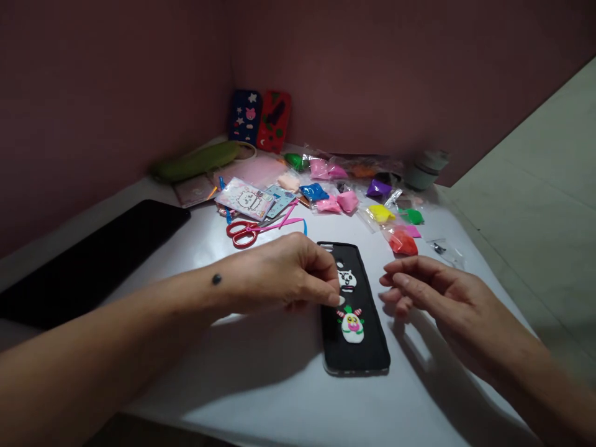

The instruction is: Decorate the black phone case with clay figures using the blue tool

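A black phone case [367, 347] lies flat on the white table [261, 372] in front of me. It carries two small clay figures: a white cat face [347, 279] and a white figure with green and pink bits [352, 324]. My left hand [284, 273] hovers at the case's left edge, fingers curled with thumb and fingertips pinched together just above the figures; whether anything sits in the pinch is hidden. My right hand [437, 292] hangs to the right of the case, fingers loosely stretched toward it, holding nothing.
Several bags of coloured clay [347, 200] lie behind the case, with red-handled scissors [244, 233], a sticker sheet [244, 198] and a green pouch [198, 161]. Two decorated cases [259, 119] lean on the wall. A black tablet [88, 261] lies left. A small pot [423, 169] stands at the back right.
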Available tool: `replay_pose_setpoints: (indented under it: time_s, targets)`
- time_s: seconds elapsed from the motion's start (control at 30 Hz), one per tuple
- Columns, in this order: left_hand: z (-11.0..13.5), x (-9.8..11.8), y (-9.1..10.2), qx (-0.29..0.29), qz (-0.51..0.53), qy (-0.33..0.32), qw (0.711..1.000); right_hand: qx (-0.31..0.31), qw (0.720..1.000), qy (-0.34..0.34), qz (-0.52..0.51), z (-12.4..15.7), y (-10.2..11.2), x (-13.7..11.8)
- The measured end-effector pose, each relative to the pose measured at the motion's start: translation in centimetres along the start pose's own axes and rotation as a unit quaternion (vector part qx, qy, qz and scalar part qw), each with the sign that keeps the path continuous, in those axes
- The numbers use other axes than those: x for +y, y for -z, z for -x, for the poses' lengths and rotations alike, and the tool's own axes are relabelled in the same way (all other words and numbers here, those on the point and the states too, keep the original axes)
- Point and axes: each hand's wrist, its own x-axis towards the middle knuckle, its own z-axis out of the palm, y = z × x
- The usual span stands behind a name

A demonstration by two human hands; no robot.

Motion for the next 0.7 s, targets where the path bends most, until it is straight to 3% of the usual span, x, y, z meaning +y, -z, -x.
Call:
replay_pose_setpoints:
  time_s: [0.13,0.37,0.5,0.7]
  targets:
    - [0.2,-0.6,0.6,0.014,0.028,0.022,0.999,-0.045,0.984,-0.113,-0.131,-0.1,0.4,-0.3]
    - [0.3,-1.0,0.0,0.052,0.045,0.044,0.997,-0.082,0.95,-0.187,-0.235,0.2,-0.1,-2.6]
    - [0.1,-1.0,-0.1,0.043,0.08,0.049,0.995,-0.068,0.947,-0.182,-0.255,-0.3,-0.4,-2.4]
    - [-0.3,-1.3,-0.1,0.055,0.091,0.057,0.993,-0.182,0.941,-0.126,-0.256,-1.2,-1.3,-1.4]
